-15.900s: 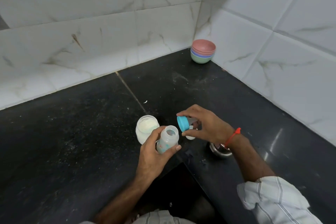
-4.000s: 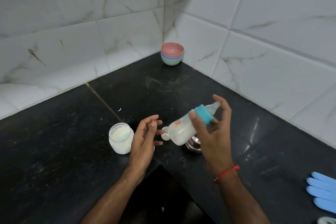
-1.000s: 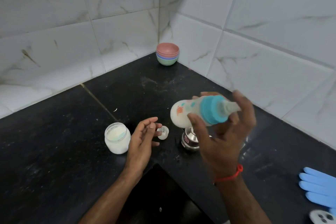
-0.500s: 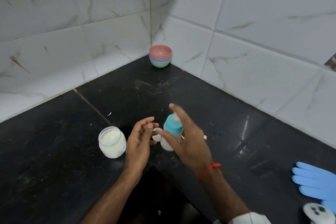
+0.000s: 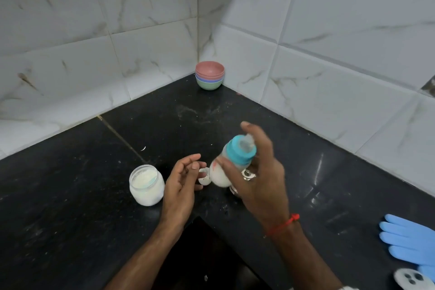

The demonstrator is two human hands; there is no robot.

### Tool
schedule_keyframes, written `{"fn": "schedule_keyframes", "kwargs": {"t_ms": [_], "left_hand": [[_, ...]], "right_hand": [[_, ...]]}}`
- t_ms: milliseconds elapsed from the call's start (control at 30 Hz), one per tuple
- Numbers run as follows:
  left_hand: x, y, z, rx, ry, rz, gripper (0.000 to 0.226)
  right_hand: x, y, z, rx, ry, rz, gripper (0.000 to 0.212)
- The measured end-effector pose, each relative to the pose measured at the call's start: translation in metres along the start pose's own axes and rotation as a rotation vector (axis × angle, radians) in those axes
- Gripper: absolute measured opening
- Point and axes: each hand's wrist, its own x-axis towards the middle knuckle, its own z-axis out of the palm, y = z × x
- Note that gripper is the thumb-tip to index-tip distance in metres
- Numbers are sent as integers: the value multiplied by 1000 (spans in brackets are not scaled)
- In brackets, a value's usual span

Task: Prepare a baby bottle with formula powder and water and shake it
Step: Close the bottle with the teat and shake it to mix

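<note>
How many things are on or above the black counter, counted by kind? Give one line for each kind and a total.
Baby bottle, held in the right hand: 1
Open powder jar: 1
Stacked bowls: 4 by the colour bands
Small white cap: 1
Steel cup, mostly hidden: 1
Blue glove: 1
White controller: 1
Total: 10

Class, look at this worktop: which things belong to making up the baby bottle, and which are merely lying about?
Belonging to the job:
- clear baby bottle with teal collar, milky inside, held in the right hand
- open glass jar of white powder
- small white cap by the left hand

Lying about:
- stack of pastel bowls in the corner
- blue rubber glove
</note>
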Motion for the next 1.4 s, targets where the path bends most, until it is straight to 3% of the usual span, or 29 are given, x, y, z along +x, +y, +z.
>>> {"fn": "schedule_keyframes", "kwargs": {"t_ms": [67,133,233,300,467,533,667,867,900,1000,1033,1167,1233,1333,1400], "left_hand": [[0,-2,-3,-1,14,-10,22],[-1,-2,-3,-3,26,-18,22],[-2,0,-1,-5,15,-10,22],[-3,1,0,5,-3,-2,22],[-1,1,-4,-2,14,-3,23],[0,1,-3,-2,18,-7,23],[-2,1,0,11,3,-3,22],[1,-1,0,18,13,-17,23],[1,0,0,17,14,-20,23],[0,-1,3,26,10,-7,22],[-1,0,3,31,3,-4,22],[3,0,2,10,13,-13,22],[4,-2,2,1,22,-26,22],[4,-3,3,15,13,-17,22],[3,-2,3,20,-1,-9,22]], "right_hand": [[7,-15,-4,133,174,-68,71],[8,-13,-1,161,225,-116,75],[-4,12,11,-14,-94,28,72],[-15,18,12,-78,-161,91,71],[5,-19,-4,156,167,-76,70],[6,-13,0,166,205,-109,73],[-9,15,10,-76,-144,94,72],[4,-15,-1,246,207,-108,71],[5,-11,2,207,196,-109,69],[-2,11,11,-47,-139,64,73],[-6,13,11,-69,-161,96,74],[0,-11,1,164,135,-43,76],[1,-10,5,220,197,-113,76],[-3,9,15,-34,-100,27,73],[-7,12,11,-83,-132,46,73]]}}
